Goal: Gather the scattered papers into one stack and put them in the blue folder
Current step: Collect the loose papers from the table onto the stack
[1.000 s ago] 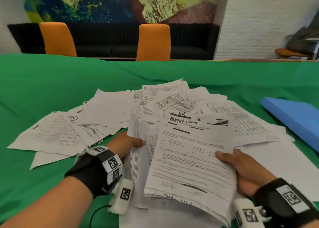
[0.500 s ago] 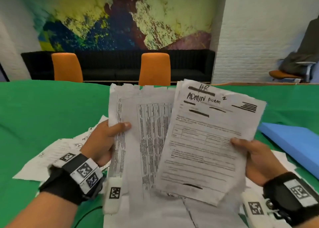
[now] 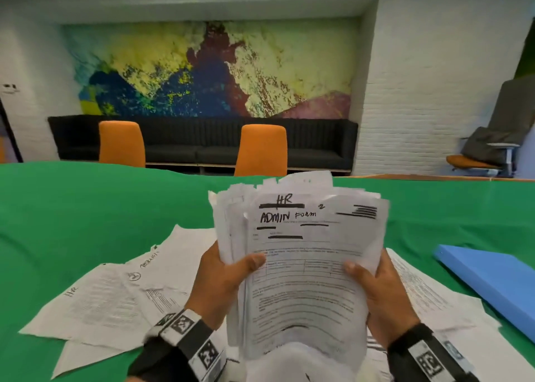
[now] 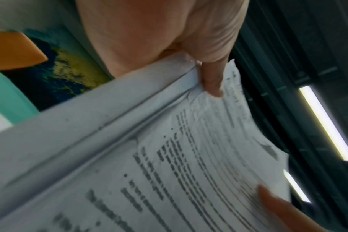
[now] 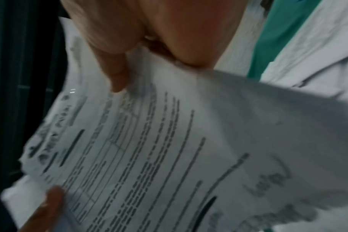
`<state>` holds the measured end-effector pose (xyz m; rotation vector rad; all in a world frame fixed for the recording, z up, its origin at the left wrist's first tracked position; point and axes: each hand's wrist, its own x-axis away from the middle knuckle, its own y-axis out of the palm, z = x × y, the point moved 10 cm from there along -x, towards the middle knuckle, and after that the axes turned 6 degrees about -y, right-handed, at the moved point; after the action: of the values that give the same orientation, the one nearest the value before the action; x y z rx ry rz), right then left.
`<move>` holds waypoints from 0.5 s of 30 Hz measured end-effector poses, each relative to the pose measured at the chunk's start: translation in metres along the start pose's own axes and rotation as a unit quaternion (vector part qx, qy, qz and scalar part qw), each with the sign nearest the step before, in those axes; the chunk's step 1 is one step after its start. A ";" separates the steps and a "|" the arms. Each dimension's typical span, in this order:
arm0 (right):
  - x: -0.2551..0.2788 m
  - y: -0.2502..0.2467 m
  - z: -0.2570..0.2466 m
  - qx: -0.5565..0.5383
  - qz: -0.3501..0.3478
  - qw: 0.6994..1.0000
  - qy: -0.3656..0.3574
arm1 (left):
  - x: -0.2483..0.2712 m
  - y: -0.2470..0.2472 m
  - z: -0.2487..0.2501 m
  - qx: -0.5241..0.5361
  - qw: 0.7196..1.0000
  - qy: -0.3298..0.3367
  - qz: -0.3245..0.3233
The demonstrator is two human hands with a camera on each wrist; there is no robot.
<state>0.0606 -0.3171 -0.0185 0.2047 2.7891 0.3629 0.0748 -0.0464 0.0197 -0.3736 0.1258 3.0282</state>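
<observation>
A thick stack of printed papers (image 3: 304,268) stands upright above the green table, its top sheet marked "HR ADMIN FORM". My left hand (image 3: 228,268) grips the stack's left edge, thumb across the front. On the right edge my right hand (image 3: 373,277) holds it the same way. The left wrist view shows the stack (image 4: 169,157) with a thumb pressed on it; the right wrist view shows the stack (image 5: 159,141) likewise pinched. Loose papers (image 3: 107,300) lie on the table at left, and more papers (image 3: 428,294) lie at right. The closed blue folder (image 3: 492,280) lies at the right.
The green tablecloth (image 3: 86,208) covers the whole table. Two orange chairs (image 3: 262,150) stand behind its far edge, before a black sofa (image 3: 202,141) and a mural. Another chair (image 3: 480,158) sits at the far right.
Both hands lifted the papers off the table and brought two fanned bundles together into one upright stack. The view tilted upward.
</observation>
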 end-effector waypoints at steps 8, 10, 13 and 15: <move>0.021 0.002 0.035 0.017 -0.057 0.996 0.065 | 0.009 -0.036 -0.039 -0.034 0.994 -0.007 0.106; 0.018 0.006 0.030 0.032 -0.067 0.996 0.048 | 0.009 -0.017 -0.034 -0.050 0.996 0.016 0.067; 0.018 0.013 0.021 0.027 -0.085 0.996 0.024 | 0.006 0.002 -0.033 -0.059 0.998 0.014 0.021; 0.020 0.012 0.022 0.026 -0.096 0.995 0.031 | 0.004 0.007 -0.038 -0.060 0.998 -0.005 0.002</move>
<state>0.0502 -0.2972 -0.0410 -0.0643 2.8495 0.2549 0.0791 -0.0568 -0.0172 -0.3682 -0.0565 3.0495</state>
